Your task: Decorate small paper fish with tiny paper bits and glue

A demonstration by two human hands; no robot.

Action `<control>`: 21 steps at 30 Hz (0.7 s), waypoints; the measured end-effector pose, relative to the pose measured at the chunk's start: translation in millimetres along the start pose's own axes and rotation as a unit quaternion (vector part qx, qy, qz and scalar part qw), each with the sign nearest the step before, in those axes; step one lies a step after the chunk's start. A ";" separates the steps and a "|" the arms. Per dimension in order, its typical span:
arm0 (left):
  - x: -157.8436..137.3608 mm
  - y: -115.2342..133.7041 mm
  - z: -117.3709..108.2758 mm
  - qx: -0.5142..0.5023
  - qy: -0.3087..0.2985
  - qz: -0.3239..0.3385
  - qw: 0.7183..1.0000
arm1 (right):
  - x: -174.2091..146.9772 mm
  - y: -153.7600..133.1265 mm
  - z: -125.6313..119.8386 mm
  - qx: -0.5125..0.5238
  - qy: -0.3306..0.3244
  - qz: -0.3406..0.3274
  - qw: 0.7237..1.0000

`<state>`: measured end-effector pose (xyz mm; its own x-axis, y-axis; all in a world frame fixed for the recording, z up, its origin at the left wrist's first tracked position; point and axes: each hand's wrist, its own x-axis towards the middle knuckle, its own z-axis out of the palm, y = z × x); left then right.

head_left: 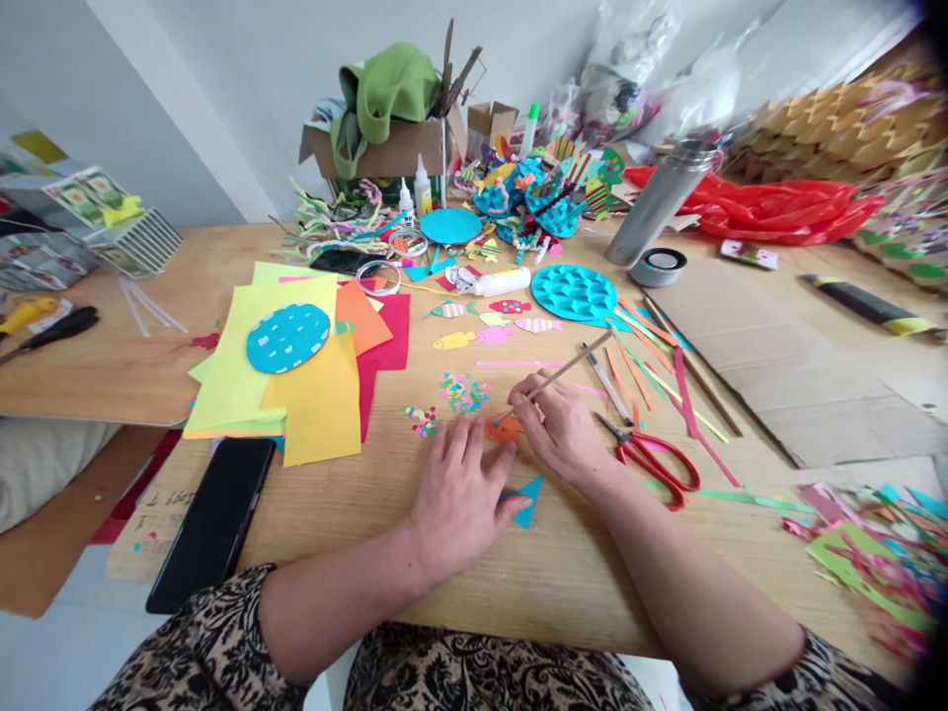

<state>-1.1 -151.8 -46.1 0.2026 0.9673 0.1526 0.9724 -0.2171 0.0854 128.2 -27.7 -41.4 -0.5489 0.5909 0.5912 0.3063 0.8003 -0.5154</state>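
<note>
My right hand (557, 427) is closed round a thin wooden stick (574, 361), its lower tip at a small orange paper fish (505, 429) on the table. My left hand (460, 494) lies flat with its fingers spread, fingertips beside or on the orange fish; the exact contact is partly hidden. Under the left thumb is a blue paper triangle (527, 502). Just beyond my hands are a heap of tiny coloured paper bits (464, 391) and a smaller heap of dots (424, 422). Several finished-looking paper fish (453, 341) lie farther back.
Red-handled scissors (659, 462), a craft knife (605, 383) and paper strips lie to the right, near a cardboard sheet (800, 355). Coloured paper (322, 415) and a black phone (214, 523) are left. A glue bottle (504, 282) and steel flask (658, 205) stand farther back.
</note>
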 end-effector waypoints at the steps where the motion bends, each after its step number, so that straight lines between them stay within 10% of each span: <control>1: -0.1 0.0 0.0 0.000 -0.001 0.000 1.000 | 0.0 0.1 -0.1 0.002 0.001 0.000 1.000; 21: 0.3 0.3 -2.0 0.004 -0.014 0.002 1.000 | -0.7 1.7 -3.3 0.020 0.002 0.010 1.000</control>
<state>-1.0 -151.8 -44.1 0.2090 0.9698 0.1256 0.9725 -0.2196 0.0779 131.6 -26.4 -40.7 -0.5396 0.6076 0.5828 0.2864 0.7835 -0.5515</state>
